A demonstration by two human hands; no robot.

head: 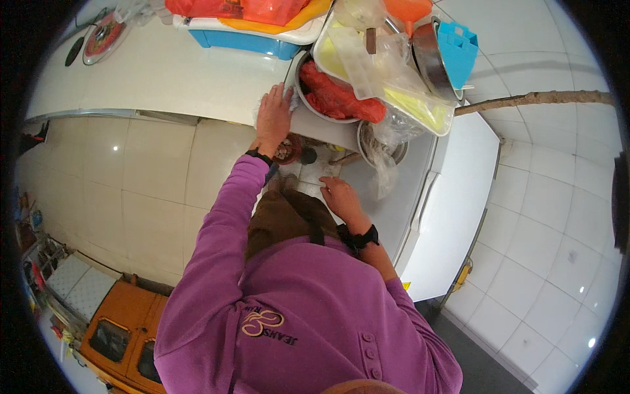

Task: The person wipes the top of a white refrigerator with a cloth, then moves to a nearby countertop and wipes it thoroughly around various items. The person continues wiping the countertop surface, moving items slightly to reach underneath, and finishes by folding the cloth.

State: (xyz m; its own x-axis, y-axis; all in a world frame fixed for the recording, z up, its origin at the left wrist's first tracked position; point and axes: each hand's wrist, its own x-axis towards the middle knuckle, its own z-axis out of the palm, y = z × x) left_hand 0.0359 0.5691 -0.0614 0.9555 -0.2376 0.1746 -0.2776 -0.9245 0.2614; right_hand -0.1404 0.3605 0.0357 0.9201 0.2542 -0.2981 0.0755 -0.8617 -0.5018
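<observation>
My left hand (274,114) lies palm down on a crumpled white cloth (258,105), pressing it against the white countertop (197,83) near its front edge. Most of the cloth is hidden beneath the palm and fingers. Just right of that hand stands a round metal bowl (301,96) with a red plastic bag (334,93) in it. My right hand (341,196) hangs in front of my waist, fingers loosely bent, with nothing visible in it.
A blue box with a white lid (246,42) sits at the back of the counter. Trays, plastic bags, a pan (433,64) and an orange funnel (408,10) are piled rightward. A stick (536,100) juts past the white chest freezer (453,197). A pot (288,150) stands below.
</observation>
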